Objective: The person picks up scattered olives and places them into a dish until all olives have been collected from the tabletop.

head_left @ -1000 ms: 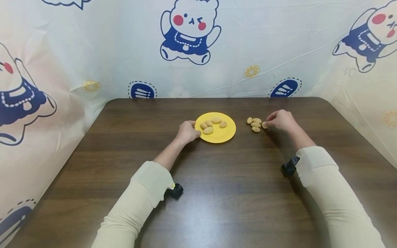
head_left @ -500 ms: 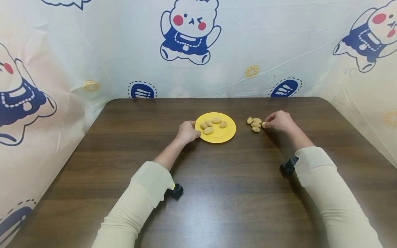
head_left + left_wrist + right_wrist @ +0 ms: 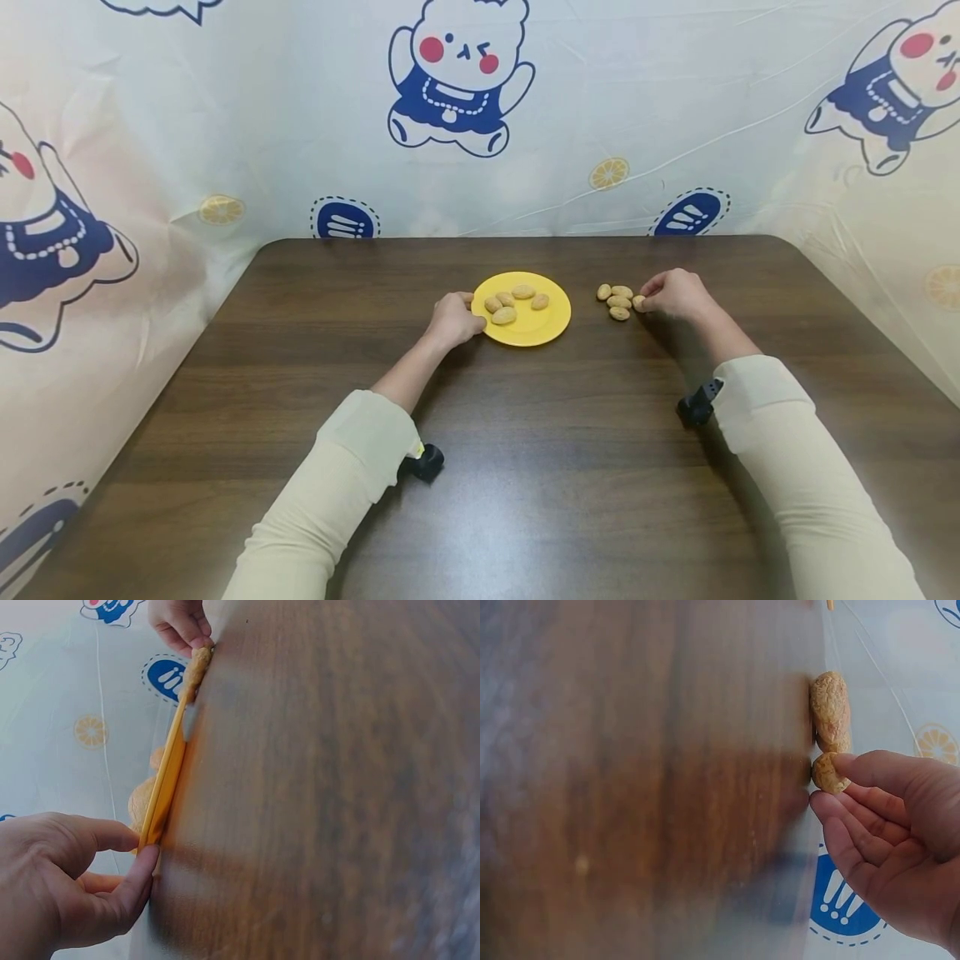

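A yellow plate point(image 3: 547, 329) lies near the back of the table with several tan, oval, wrinkled nuts point(image 3: 504, 316) on it. My left hand point(image 3: 452, 320) pinches the plate's left rim; in the left wrist view, the thumb and fingers of that hand point(image 3: 82, 881) grip the rim from both sides. To the right of the plate lies a loose cluster of similar nuts point(image 3: 618, 302). At the cluster's right side my right hand point(image 3: 678, 293) holds one nut point(image 3: 827, 774) between thumb and fingers. That nut is still low at the tabletop, close beside the others point(image 3: 830, 709).
The brown wooden table point(image 3: 510, 467) stretches toward the camera below both forearms. Behind and at the sides hangs a pale printed curtain point(image 3: 300, 108) with cartoon bears. Small black cameras sit at the left cuff point(image 3: 426, 463) and the right cuff point(image 3: 697, 405).
The right hand has shifted very slightly to the left, onto the rightmost nut, then stayed put. The left hand, plate and other nuts look unmoved.
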`<control>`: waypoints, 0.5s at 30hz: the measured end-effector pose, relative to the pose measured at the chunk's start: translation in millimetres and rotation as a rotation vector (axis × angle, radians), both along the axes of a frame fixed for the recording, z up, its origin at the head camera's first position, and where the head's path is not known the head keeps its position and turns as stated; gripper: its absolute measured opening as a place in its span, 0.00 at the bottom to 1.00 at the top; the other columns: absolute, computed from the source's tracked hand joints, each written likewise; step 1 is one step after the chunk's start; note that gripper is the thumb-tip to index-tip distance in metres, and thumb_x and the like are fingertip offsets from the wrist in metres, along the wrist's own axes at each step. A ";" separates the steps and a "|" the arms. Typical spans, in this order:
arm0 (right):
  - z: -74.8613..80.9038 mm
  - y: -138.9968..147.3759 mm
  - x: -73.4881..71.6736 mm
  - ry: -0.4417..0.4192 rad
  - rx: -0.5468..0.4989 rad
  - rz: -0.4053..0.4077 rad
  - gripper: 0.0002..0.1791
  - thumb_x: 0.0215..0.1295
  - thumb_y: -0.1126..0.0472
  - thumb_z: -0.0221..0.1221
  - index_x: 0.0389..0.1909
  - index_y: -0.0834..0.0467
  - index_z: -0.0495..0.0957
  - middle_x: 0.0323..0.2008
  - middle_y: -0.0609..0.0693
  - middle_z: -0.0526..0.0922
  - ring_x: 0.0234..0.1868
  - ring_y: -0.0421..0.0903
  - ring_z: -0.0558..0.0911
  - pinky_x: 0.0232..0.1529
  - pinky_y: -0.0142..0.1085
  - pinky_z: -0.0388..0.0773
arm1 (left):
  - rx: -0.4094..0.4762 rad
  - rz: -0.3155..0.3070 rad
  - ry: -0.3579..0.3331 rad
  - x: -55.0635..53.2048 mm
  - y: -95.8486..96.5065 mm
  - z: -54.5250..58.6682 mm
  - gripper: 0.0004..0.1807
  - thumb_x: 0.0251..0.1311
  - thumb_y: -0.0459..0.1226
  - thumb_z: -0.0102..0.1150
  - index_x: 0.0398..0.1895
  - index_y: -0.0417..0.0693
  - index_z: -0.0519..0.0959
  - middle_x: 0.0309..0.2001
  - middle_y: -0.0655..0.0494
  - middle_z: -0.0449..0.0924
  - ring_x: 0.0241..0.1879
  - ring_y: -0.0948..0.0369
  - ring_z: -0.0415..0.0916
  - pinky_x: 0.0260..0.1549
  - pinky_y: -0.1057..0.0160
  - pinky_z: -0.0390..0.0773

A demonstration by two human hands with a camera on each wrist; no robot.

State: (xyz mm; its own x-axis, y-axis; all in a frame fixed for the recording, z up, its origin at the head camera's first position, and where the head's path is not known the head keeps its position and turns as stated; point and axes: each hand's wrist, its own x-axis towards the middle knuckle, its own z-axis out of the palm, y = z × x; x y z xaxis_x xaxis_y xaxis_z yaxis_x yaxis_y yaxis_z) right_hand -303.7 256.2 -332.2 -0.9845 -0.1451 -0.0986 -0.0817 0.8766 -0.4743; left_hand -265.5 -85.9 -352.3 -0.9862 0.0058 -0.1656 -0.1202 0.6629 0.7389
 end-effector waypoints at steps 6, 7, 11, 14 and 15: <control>0.2 1.2 0.5 0.019 0.001 0.010 0.14 0.53 0.58 0.64 0.36 0.64 0.81 0.30 0.54 0.81 0.38 0.54 0.70 0.38 0.44 0.67 | -0.006 0.005 -0.004 0.0 0.3 -0.3 0.33 0.52 0.30 0.56 0.64 0.34 0.63 0.55 0.45 0.73 0.39 0.58 0.73 0.33 0.67 0.73; 0.5 1.0 0.5 0.017 0.004 0.005 0.14 0.53 0.58 0.64 0.36 0.64 0.81 0.30 0.54 0.81 0.38 0.54 0.70 0.38 0.43 0.67 | -0.005 0.005 -0.004 0.0 0.4 -0.1 0.33 0.52 0.30 0.56 0.64 0.34 0.63 0.55 0.44 0.73 0.39 0.58 0.73 0.33 0.67 0.73; 0.2 1.4 0.0 0.012 0.000 -0.002 0.14 0.55 0.59 0.62 0.37 0.65 0.81 0.32 0.56 0.81 0.40 0.55 0.70 0.38 0.44 0.67 | -0.003 0.005 -0.002 -0.4 0.3 0.0 0.33 0.52 0.30 0.56 0.64 0.34 0.63 0.53 0.44 0.73 0.39 0.58 0.72 0.33 0.67 0.73; 0.2 1.0 0.7 0.025 -0.002 -0.004 0.14 0.56 0.59 0.62 0.38 0.65 0.80 0.32 0.56 0.81 0.39 0.55 0.71 0.38 0.44 0.67 | -0.001 0.008 0.000 -0.5 0.2 0.1 0.33 0.52 0.30 0.56 0.64 0.35 0.63 0.51 0.44 0.73 0.39 0.57 0.72 0.32 0.67 0.72; 0.3 1.0 0.9 0.028 -0.002 -0.006 0.14 0.56 0.59 0.62 0.38 0.65 0.80 0.32 0.55 0.81 0.39 0.54 0.71 0.37 0.43 0.67 | 0.001 0.009 -0.001 -0.6 0.2 -0.1 0.33 0.51 0.30 0.56 0.64 0.34 0.63 0.52 0.44 0.74 0.38 0.57 0.72 0.31 0.67 0.72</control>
